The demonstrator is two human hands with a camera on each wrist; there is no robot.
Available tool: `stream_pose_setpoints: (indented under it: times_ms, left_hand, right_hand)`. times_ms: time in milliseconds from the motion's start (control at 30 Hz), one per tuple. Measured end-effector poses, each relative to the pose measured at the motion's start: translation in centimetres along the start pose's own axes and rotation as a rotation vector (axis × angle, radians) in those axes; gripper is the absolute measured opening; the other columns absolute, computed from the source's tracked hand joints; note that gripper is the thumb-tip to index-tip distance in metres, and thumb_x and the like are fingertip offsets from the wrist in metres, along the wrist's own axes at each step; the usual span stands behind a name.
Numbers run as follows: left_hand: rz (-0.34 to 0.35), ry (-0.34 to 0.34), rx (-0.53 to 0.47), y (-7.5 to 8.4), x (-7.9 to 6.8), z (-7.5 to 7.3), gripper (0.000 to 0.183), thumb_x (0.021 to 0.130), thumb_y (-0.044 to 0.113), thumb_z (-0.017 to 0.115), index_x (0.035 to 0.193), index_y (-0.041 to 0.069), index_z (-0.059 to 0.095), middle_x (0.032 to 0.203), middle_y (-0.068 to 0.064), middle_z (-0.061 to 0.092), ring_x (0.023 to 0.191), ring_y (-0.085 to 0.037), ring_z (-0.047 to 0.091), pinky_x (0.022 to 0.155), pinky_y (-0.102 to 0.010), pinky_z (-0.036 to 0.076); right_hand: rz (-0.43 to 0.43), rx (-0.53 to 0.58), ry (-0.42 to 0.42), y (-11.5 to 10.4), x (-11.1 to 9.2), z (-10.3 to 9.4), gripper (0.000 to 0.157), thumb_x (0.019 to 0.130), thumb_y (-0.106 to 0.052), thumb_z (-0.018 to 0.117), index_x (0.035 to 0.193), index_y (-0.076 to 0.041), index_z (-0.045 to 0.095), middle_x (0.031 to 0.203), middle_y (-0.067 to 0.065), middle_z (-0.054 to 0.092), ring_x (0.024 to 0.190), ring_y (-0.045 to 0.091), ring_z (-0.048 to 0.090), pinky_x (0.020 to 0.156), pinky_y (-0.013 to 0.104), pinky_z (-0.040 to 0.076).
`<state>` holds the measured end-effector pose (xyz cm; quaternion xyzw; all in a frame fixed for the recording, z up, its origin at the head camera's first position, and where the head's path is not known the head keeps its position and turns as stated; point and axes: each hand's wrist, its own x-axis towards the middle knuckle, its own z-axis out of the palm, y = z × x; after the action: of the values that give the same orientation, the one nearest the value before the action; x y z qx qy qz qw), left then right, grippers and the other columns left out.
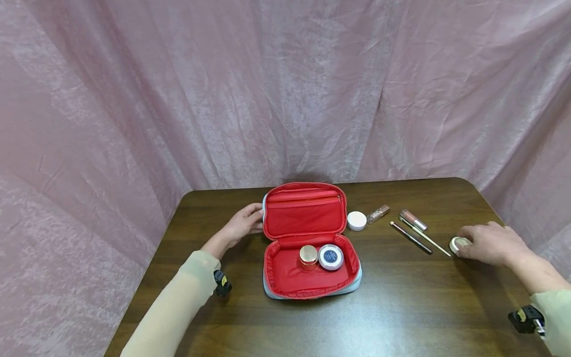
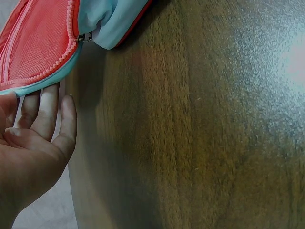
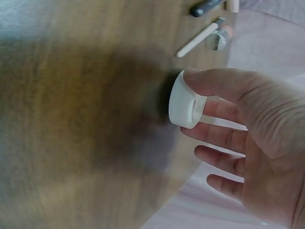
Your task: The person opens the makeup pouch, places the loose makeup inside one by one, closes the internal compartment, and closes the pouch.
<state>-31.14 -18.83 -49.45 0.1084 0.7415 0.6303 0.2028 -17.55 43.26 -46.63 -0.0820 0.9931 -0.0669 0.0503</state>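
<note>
An unzipped cosmetic bag (image 1: 305,287), light blue outside and red inside, lies open with its lid raised. My left hand (image 1: 243,224) is at the lid's left edge. In the left wrist view the thumb is on the lid (image 2: 40,47) and the fingers (image 2: 47,112) reach behind it. Inside the bag, a gold-capped jar (image 1: 309,255) stands beside a round white case (image 1: 331,257) with a dark blue label. At the table's right side my right hand (image 1: 492,244) pinches a small round white jar (image 3: 182,102) between thumb and fingers, its rim tilted on edge in the right wrist view.
Right of the bag lie a white round jar (image 1: 357,220), a clear-and-brown tube (image 1: 378,213), a dark pencil (image 1: 411,238), a thin pale brush (image 1: 428,239) and a pink lip gloss tube (image 1: 414,219). Pink curtains (image 1: 312,99) hang behind the wooden table (image 1: 312,327).
</note>
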Motion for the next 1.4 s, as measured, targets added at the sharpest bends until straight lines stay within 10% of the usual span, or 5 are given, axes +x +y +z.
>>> stream_pose_setpoints:
  times_ms: [367,800,1400]
  left_hand:
    - [-0.006,0.000,-0.002,0.2,-0.2,0.0,0.039,0.112,0.023,0.045,0.144,0.000,0.045,0.126,-0.017,0.061,0.096,-0.020,0.072,0.103,-0.054,0.048]
    - [-0.012,0.008,0.003,0.2,-0.3,0.0,0.038,0.112,0.023,0.045,0.143,0.002,0.047,0.125,-0.015,0.062,0.097,-0.021,0.072,0.103,-0.053,0.049]
    - [0.005,-0.006,0.002,0.3,0.0,0.0,0.039,0.111,0.022,0.046,0.144,0.001,0.046,0.124,-0.015,0.063,0.097,-0.019,0.072,0.103,-0.054,0.048]
  right_hand:
    - [-0.046,-0.027,0.144,-2.1,0.2,-2.5,0.043,0.086,-0.040,0.078,0.114,-0.008,0.072,0.101,0.010,0.073,0.094,0.041,0.060,0.069,0.061,0.045]
    - [-0.270,0.009,0.295,-11.1,2.0,-4.4,0.043,0.081,-0.036,0.085,0.118,-0.016,0.074,0.109,0.001,0.074,0.112,0.036,0.059,0.088,0.060,0.043]
    - [-0.807,0.030,0.303,-22.9,4.9,-1.3,0.041,0.073,-0.024,0.089,0.112,-0.022,0.077,0.104,-0.011,0.072,0.102,0.021,0.058,0.087,0.045,0.048]
